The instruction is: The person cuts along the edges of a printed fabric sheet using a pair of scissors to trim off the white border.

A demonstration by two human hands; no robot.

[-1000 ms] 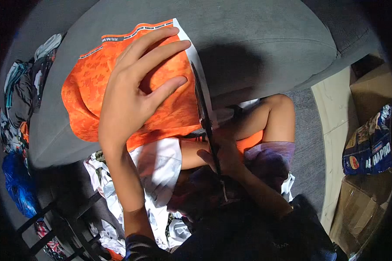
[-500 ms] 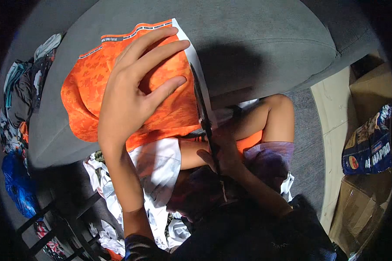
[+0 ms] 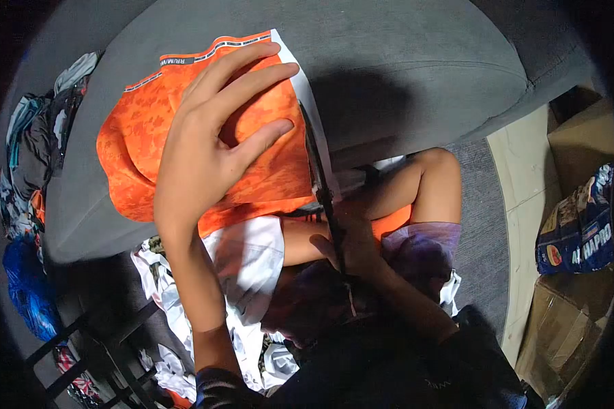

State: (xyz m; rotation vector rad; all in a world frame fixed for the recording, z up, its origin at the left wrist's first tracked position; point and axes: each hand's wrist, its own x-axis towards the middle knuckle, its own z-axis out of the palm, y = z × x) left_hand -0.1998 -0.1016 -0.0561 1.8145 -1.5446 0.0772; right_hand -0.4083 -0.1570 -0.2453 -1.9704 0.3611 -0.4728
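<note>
An orange patterned piece of fabric (image 3: 140,123) with a printed strip along its top edge lies over the grey cushion. My left hand (image 3: 211,129) rests on it, fingers spread, fingertips near the white border (image 3: 295,61) on its right side. My right hand (image 3: 351,238), in shadow, grips dark scissors (image 3: 324,194). Their long blades point up along the line where the orange meets the white. How far the blades are apart is hard to see. Part of the right hand's fingers is hidden in the dark.
Under the fabric is a large grey cushion (image 3: 423,41). White cloth scraps (image 3: 242,273) lie around my legs. More clothes (image 3: 34,157) and a blue plastic bag (image 3: 27,290) are at left, near a black metal frame (image 3: 92,327). Cardboard boxes (image 3: 559,334) and a printed dark-blue bag (image 3: 580,228) stand at right.
Almost nothing differs. The fabric and both hands appear shifted by a hair to the right, with the scissors at the same edge.
</note>
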